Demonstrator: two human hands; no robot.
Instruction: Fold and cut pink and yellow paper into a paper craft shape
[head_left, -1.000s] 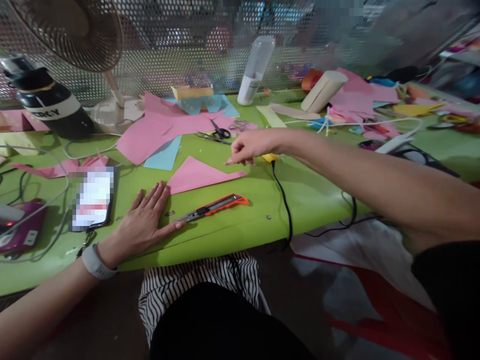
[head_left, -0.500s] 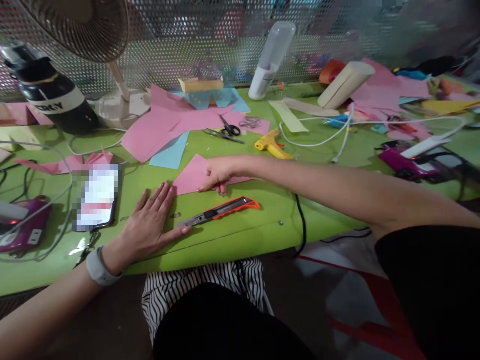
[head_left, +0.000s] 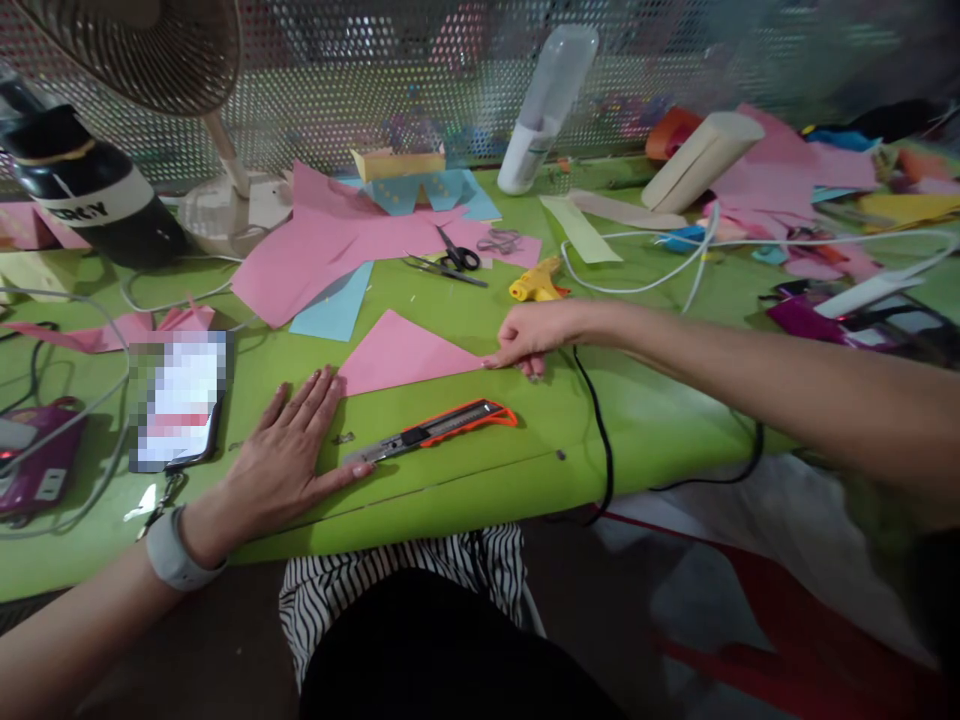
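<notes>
A sheet of pink paper (head_left: 405, 352), folded into a triangle, lies flat on the green table with its long edge toward me. My left hand (head_left: 292, 440) is spread flat on the table, its fingertips at the paper's left corner. The left thumb touches the blade end of an orange utility knife (head_left: 442, 428), which lies on the table just in front of the paper. My right hand (head_left: 536, 335) has its fingers curled in, and one extended digit presses on the paper's right corner. Nothing shows inside that hand.
A phone (head_left: 184, 400) lies left of my left hand. Beyond the paper are scissors (head_left: 457, 258), a yellow glue gun (head_left: 538, 280), larger pink paper (head_left: 300, 250) and blue paper (head_left: 334, 303). A fan (head_left: 225, 205) and a black bottle (head_left: 82, 190) stand back left. Cables cross the table.
My right hand has slid right along the folded edge, from the middle of the pink paper to its right corner, uncovering the triangle. My left hand stays in place.
</notes>
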